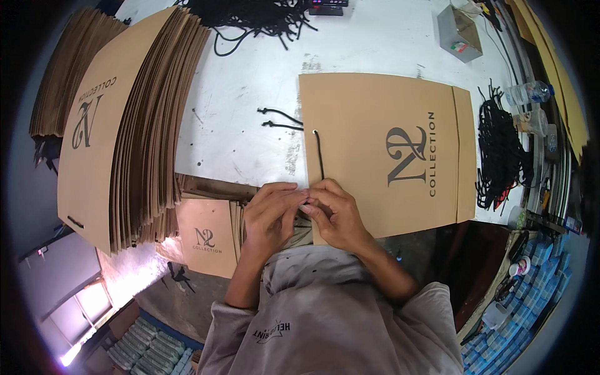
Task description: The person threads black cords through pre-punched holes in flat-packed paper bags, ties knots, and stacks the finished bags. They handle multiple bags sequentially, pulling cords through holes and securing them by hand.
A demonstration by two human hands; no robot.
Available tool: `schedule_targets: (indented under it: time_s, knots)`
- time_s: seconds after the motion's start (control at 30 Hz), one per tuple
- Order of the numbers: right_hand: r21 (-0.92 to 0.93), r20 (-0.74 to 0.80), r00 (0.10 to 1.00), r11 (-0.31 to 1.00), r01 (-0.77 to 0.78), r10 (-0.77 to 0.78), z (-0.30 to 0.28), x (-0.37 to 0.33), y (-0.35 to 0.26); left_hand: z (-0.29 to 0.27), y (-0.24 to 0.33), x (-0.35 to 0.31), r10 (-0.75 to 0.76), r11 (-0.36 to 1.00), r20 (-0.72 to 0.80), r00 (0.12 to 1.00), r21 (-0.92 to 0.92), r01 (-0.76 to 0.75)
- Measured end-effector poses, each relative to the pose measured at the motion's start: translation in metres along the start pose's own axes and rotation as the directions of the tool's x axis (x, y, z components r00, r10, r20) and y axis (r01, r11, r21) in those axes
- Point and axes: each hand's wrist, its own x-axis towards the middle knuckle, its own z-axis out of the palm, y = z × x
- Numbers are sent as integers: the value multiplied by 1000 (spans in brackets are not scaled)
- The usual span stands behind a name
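A flat brown paper bag with dark lettering lies on the white table in front of me. Its black cord comes out of an eyelet near the left edge and runs down under my right hand. Two knotted cord ends stick out past the bag's left edge. My left hand meets the right at the bag's near left corner, fingertips pinched together. Both hands are closed. Fingers mostly hide what lies between the tips, and the cord's lower end is out of sight.
Tall stacks of brown bags stand at left, with more bags lower down. Loose black cords lie in one heap at the back and another at right. A grey box and a plastic bottle stand far right.
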Motion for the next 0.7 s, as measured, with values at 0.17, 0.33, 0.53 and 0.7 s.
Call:
schedule_targets:
  time_s: [0.17,0.33,0.53,0.7]
  knots:
    - [-91,6,958,953,288,-288,-2,4,20,-10,-7,7,-340,931,58,939,-121,345]
    - [131,-28,998,990,52,-49,-7,3,19,-7,-6,-11,-541,726,53,839,-475,498]
    - [41,-8,997,996,78,-77,-7,1,19,6,-10,-20,-452,754,165,877,-455,474]
    - [116,-31,998,991,63,-60,-7,1,19,10,-19,-15,-245,867,208,947,-390,310]
